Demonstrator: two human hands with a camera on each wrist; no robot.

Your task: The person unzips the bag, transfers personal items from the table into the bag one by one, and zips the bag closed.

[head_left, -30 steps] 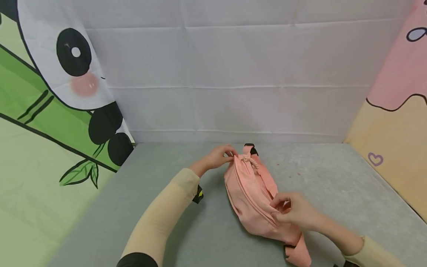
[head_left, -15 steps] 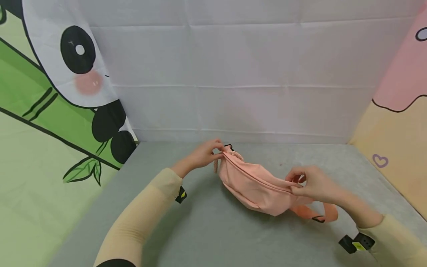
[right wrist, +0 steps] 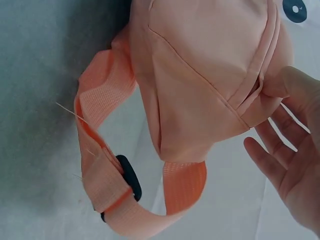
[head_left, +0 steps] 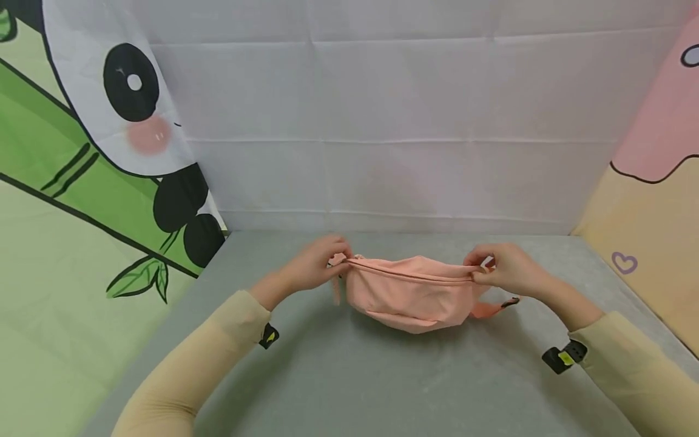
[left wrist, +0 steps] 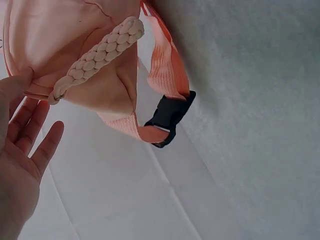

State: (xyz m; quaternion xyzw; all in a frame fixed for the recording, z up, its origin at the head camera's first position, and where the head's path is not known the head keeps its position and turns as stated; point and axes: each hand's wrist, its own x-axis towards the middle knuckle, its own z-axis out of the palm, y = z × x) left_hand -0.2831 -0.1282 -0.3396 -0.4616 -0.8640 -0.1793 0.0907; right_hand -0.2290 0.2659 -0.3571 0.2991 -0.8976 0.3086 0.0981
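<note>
A pink fanny pack [head_left: 409, 297] is stretched level between the two hands, its long zipper seam along the top. The left hand [head_left: 319, 264] pinches its left top corner between thumb and fingers. Beside that thumb, in the left wrist view, hangs a braided zipper pull [left wrist: 100, 57]. Below it a black buckle [left wrist: 169, 116] joins the strap. At the other top corner the right hand [head_left: 508, 270] pinches the fabric by the zipper's end. From this end a webbing strap [right wrist: 100, 150] loops down through a black slider [right wrist: 129, 177].
A grey tabletop [head_left: 415, 388] lies beneath the bag. White cloth [head_left: 382, 121] hangs behind it. A panda-print panel [head_left: 82, 255] stands on the left and a pink-and-yellow panel [head_left: 644, 212] on the right.
The bag has turned from a steep slant to nearly level across the table. The right hand has moved up and away from the body; the left hand has shifted left, both still pinching it.
</note>
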